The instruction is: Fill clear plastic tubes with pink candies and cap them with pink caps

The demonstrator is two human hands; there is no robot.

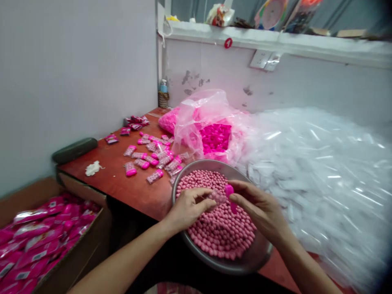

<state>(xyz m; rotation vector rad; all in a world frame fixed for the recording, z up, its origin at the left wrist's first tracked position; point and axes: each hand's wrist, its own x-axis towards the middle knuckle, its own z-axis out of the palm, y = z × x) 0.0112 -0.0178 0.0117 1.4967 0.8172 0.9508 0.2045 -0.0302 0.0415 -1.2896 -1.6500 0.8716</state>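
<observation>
I note the left hand (188,207), fingers pinching a clear container (218,197) over the bowl (235,268) of beads (219,243). The right hand (261,208) has its fingers gripping a pink cap (229,190) just right of it — long axis near upright. Container's outline blurs into the beads; I can't make out its mouth or contents.

So both hands are over a grey bowl (239,267) of pink balls (211,241), left hand (188,209) pinching a small clear container (218,197), right hand (265,209) on a hot-pink cap (229,190) just beside it. Filled, capped containers (165,158) are scattered across the red counter (143,196), with an open plastic bag (206,101) of pink pieces (215,136) behind the bowl and a big clear plastic heap (330,175) on the right.
</observation>
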